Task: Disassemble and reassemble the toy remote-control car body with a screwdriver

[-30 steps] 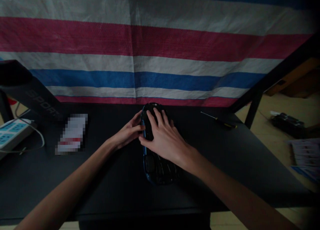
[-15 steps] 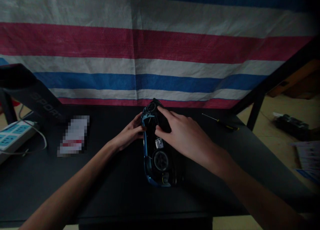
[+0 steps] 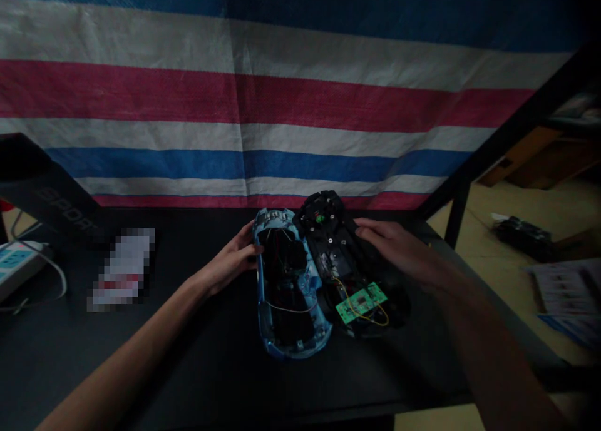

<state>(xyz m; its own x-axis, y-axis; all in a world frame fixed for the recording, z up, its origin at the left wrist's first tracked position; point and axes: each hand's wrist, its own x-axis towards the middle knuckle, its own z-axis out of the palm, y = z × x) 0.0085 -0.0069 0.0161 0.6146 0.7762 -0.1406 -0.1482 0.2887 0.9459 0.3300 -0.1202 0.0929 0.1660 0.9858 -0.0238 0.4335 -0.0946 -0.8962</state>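
Observation:
A toy car lies opened in two halves on the black table (image 3: 188,368). The blue body shell (image 3: 287,287) lies upside down, hollow side up, with thin wires inside. Right beside it the black chassis (image 3: 347,262) lies flipped over, showing a green circuit board (image 3: 360,302) with yellow wires. My left hand (image 3: 230,259) holds the shell's left edge, fingers curled on it. My right hand (image 3: 399,249) rests on the chassis's right side, fingers over its edge.
A striped red, white and blue tarp (image 3: 282,106) hangs behind the table. A white card (image 3: 123,268) lies at the left, a power strip (image 3: 19,262) with a cord at the far left. A black table leg (image 3: 457,212) and floor clutter (image 3: 521,234) are at the right.
The car was closed and upside down under both hands. My right hand lifted the chassis off and turned it over to the right of the shell; the left hand stayed on the shell.

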